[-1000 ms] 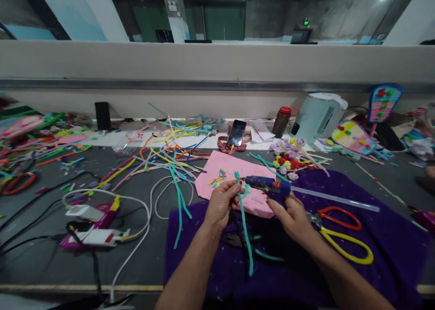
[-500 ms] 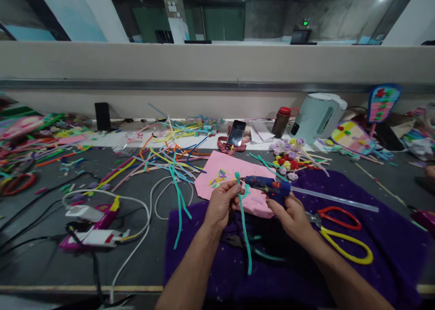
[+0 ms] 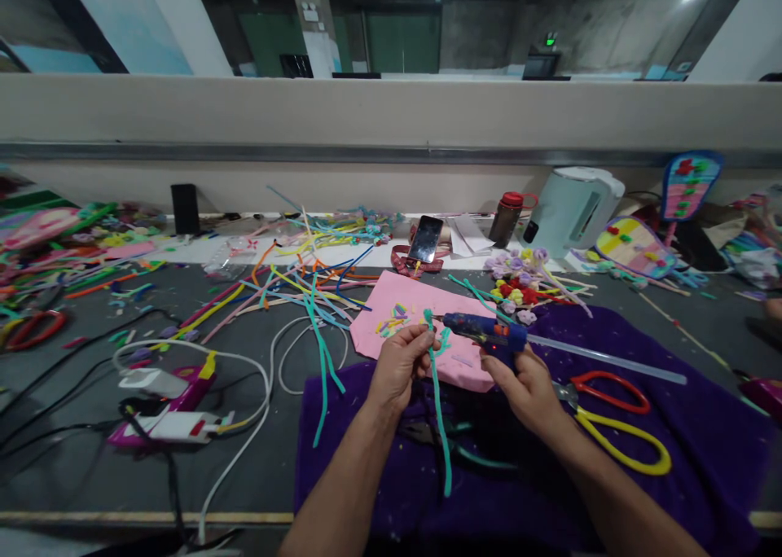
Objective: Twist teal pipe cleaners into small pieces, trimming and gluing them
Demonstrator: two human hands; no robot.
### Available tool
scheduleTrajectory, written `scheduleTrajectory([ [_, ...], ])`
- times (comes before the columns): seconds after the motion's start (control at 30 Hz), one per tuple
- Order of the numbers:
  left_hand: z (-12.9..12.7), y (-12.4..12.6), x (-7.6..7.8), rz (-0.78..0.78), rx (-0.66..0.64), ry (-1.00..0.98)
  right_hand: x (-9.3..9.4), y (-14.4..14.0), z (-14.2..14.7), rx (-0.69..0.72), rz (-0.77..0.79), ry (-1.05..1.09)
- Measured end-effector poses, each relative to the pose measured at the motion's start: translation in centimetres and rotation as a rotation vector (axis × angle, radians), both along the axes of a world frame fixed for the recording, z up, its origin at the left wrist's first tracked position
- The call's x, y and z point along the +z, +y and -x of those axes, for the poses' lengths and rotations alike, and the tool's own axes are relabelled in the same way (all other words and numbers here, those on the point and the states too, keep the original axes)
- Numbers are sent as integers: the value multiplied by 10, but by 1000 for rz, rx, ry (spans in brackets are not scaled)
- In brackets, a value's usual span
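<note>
Far left of the dark work surface [image 3: 91, 467]: a heap of coloured craft strips and foam shapes [image 3: 67, 239] is lying along the edge. Nearer the person, a pink-and-white power strip [image 3: 168, 414] is sitting among black and white cables [image 3: 244, 394], which are looping across the surface.

Centre left: loose pipe cleaners [image 3: 305, 284] in blue, orange, yellow and teal are fanning out, well apart from the hands.

Centre: the left hand [image 3: 400, 366] is pinching the upper end of a teal pipe cleaner [image 3: 441, 427] between thumb and fingertips, the other fingers curling in. The pipe cleaner is hanging down from that pinch over the purple cloth [image 3: 672, 443] (its top end is bent into a small twist right at the fingers). Behind the hands, a pink foam sheet [image 3: 403, 300] with small coloured bits on it is lying partly over the cloth. Beyond it, a phone [image 3: 426, 238] is standing propped up.

Centre right: the right hand [image 3: 529, 390] is gripping a blue hot glue gun [image 3: 482, 330], fingers wrapping its handle; the nozzle is pointing left, just beside the twisted top of the pipe cleaner. A clear glue stick [image 3: 604, 360] is sticking out of the gun's back, towards the right.

Right: red-and-yellow-handled scissors [image 3: 617, 427] are lying on the cloth near the right wrist. Further back, small pipe-cleaner flowers [image 3: 519, 280], a red-capped bottle [image 3: 506, 217] and a white kettle [image 3: 574, 207] are standing.
</note>
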State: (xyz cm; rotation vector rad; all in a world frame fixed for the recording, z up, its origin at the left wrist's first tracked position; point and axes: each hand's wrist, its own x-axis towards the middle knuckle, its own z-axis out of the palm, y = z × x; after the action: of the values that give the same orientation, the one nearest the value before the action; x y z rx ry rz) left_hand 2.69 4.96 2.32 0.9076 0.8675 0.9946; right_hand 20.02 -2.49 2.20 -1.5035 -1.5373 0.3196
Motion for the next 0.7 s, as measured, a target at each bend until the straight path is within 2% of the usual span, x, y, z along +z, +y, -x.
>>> scheduleTrajectory([
  [0.27, 1, 1, 1, 30, 36, -37, -2, 0, -2, 6, 36, 26],
  [0.47, 4, 5, 3, 32, 95, -79, 4, 14, -9, 19, 103, 355],
  [0.57, 4, 5, 4, 28, 94, -74, 0, 30, -13, -2, 129, 503],
  [0.7, 4, 6, 4, 12, 85, -90, -11, 52, -16, 49, 250, 642],
])
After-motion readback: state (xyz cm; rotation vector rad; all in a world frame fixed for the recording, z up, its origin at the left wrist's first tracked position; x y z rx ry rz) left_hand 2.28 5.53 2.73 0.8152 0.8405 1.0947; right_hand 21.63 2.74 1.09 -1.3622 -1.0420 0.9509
